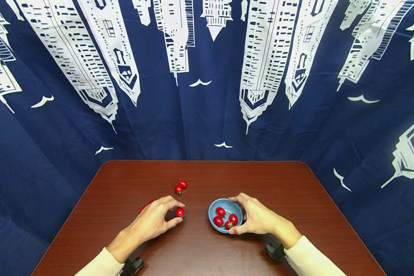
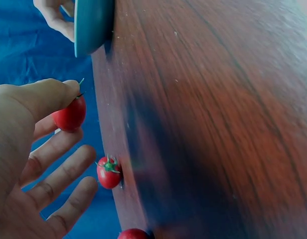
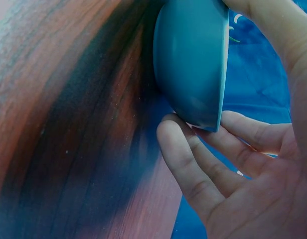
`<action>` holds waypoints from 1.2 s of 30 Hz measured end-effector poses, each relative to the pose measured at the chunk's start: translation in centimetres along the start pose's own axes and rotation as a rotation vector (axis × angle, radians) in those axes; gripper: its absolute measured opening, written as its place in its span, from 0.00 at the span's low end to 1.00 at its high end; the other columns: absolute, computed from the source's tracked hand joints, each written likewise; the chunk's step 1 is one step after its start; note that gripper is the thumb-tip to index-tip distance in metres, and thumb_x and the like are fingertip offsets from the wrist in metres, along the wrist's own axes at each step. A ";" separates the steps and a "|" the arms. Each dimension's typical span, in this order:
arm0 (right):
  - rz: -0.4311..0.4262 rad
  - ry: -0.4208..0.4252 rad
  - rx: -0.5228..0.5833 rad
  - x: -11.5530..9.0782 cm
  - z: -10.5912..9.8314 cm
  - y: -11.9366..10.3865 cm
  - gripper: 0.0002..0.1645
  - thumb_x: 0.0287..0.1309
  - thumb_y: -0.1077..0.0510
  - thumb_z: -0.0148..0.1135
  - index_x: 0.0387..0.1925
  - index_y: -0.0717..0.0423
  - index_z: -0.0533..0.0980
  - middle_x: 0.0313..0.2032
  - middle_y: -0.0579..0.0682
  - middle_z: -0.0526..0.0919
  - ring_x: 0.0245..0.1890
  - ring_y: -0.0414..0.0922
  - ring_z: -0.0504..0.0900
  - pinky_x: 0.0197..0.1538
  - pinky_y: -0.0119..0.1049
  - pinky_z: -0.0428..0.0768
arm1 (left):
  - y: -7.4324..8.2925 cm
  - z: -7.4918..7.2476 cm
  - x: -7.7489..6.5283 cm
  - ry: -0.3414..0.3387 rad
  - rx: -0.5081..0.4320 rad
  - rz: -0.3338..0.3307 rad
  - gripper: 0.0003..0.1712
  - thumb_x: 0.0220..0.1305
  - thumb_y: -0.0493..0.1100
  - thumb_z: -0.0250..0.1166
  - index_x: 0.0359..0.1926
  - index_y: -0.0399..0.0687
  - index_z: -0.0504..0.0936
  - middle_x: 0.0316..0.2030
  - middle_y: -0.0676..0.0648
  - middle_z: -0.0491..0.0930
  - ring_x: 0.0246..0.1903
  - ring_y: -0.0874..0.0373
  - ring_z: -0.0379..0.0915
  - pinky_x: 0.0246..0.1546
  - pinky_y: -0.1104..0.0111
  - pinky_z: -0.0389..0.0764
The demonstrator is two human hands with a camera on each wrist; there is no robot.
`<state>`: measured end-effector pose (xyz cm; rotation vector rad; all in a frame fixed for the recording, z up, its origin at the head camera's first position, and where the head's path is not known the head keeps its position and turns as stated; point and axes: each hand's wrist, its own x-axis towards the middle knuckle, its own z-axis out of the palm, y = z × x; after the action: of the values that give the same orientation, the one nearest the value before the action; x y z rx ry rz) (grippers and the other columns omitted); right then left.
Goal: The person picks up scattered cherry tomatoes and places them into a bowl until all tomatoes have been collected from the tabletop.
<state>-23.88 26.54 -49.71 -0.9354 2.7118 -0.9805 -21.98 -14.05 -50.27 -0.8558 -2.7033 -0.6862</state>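
Note:
My left hand (image 1: 154, 218) pinches a small red cherry tomato (image 1: 180, 212) between thumb and index finger. In the left wrist view this tomato (image 2: 71, 115) hangs above the table with its green stem by the thumb, the other fingers spread apart. To its right sits a blue bowl (image 1: 229, 205) with several cherry tomatoes (image 1: 218, 221) inside. The right hand (image 1: 258, 216) grips the bowl's right side, thumb at the near rim and fingers at the far rim. In the right wrist view the bowl's outer wall (image 3: 191, 64) shows between thumb and fingers.
Two cherry tomatoes (image 1: 178, 189) lie together toward the back of the brown table (image 1: 262, 180). More red tomatoes (image 1: 143, 208) are partly hidden behind the left hand. A blue curtain (image 1: 210, 115) with white buildings hangs beyond the table's far edge.

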 end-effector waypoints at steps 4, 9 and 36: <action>-0.014 0.011 -0.014 0.0 0.0 0.1 0.60 0.53 0.36 0.94 0.76 0.64 0.76 0.60 0.53 0.85 0.46 0.36 0.88 0.47 0.32 0.92 | 0.4 0.1 0.5 0.000 -0.016 0.022 0.23 0.70 0.48 0.86 0.63 0.58 0.93 0.54 0.61 0.91 0.49 0.61 0.90 0.54 0.62 0.93; -0.021 0.012 -0.034 -0.1 -0.1 0.1 0.60 0.53 0.35 0.93 0.76 0.64 0.77 0.59 0.53 0.86 0.47 0.37 0.88 0.48 0.32 0.91 | 0.9 0.2 1.0 0.000 -0.017 0.037 0.23 0.70 0.48 0.86 0.63 0.57 0.93 0.56 0.57 0.92 0.51 0.62 0.91 0.55 0.60 0.94; 0.013 0.001 -0.004 0.0 0.0 -0.1 0.61 0.52 0.37 0.94 0.76 0.64 0.76 0.59 0.52 0.84 0.43 0.34 0.86 0.45 0.31 0.91 | 3.6 1.3 2.9 -0.014 -0.050 0.077 0.23 0.71 0.49 0.86 0.63 0.60 0.92 0.56 0.61 0.91 0.52 0.62 0.92 0.58 0.60 0.93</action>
<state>-23.83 26.49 -49.71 -0.9170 2.7183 -0.9743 -22.26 -9.36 -49.10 -0.9754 -2.6598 -0.7370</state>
